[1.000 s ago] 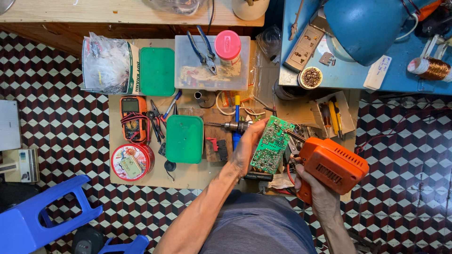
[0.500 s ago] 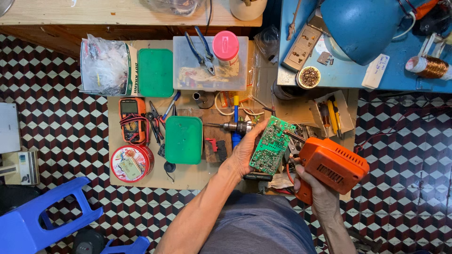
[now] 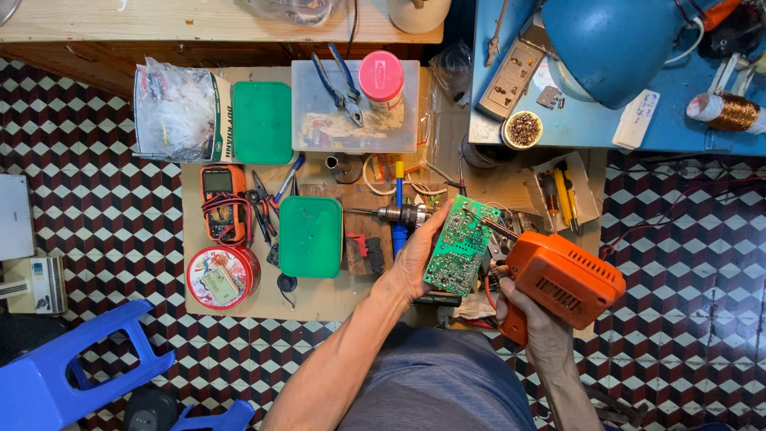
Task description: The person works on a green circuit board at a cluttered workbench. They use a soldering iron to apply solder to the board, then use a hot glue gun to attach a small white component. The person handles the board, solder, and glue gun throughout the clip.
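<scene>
Circuit board [image 3: 460, 247] long axis tilted up-right in left hand [image 3: 415, 263], right hand [image 3: 536, 323] gripping orange soldering gun [image 3: 565, 278]

Green board [image 3: 460, 246] maybe slightly nearer soldering gun [image 3: 563, 279].

Checkered tile floor [image 3: 96, 199], wooden bench [image 3: 159, 20], blue stool [image 3: 56, 375]

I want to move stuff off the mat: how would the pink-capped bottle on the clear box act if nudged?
The pink-capped bottle seems to lie on its side on the clear plastic box, so it would probably roll. It looks small and likely light. The pliers beside it might stop a roll that way.
</scene>
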